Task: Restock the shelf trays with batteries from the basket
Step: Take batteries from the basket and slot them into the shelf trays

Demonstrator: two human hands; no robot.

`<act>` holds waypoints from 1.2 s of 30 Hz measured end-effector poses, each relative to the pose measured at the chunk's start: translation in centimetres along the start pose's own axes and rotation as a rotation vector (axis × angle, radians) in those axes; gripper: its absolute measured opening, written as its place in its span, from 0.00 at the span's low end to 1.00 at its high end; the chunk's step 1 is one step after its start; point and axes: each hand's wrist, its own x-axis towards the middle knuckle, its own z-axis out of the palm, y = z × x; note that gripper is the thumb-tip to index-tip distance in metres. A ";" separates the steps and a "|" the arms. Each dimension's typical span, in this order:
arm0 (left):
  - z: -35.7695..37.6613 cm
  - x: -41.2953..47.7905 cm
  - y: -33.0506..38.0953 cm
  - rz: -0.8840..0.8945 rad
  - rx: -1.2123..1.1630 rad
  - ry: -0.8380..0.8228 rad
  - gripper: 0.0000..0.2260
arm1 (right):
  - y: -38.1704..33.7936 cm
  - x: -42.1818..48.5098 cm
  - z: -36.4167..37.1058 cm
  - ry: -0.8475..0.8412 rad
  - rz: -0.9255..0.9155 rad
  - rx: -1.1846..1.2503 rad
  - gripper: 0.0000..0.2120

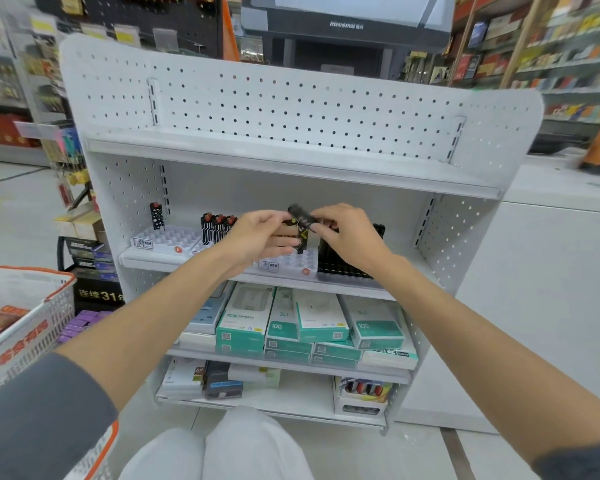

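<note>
— Where is the dark battery (301, 215) found?
— It is pinched, tilted, at the fingertips of the right hand (350, 233), above the white tray (291, 263) at the front edge of the middle shelf (187, 264).
— And the left hand (257, 237)?
— It is curled round a black-and-gold bundle of batteries (300, 237), just beside. Standing batteries (217, 228) are seen toward the shelf's back left. The basket (32, 327) is kept well apart, left.

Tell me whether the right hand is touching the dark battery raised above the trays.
Touching. The head view shows the right hand pinching the dark battery at its right end.
</note>
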 end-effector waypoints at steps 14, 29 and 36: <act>5.0 1.6 -1.2 0.073 0.084 -0.061 0.12 | 1.6 -1.6 -1.3 -0.018 0.381 0.650 0.05; 3.0 4.9 -5.3 0.218 0.742 -0.058 0.14 | 7.7 -2.2 -2.0 0.052 0.412 0.205 0.20; 3.2 5.5 -5.7 0.180 0.799 -0.114 0.11 | 7.3 -1.3 1.2 0.058 0.299 0.105 0.16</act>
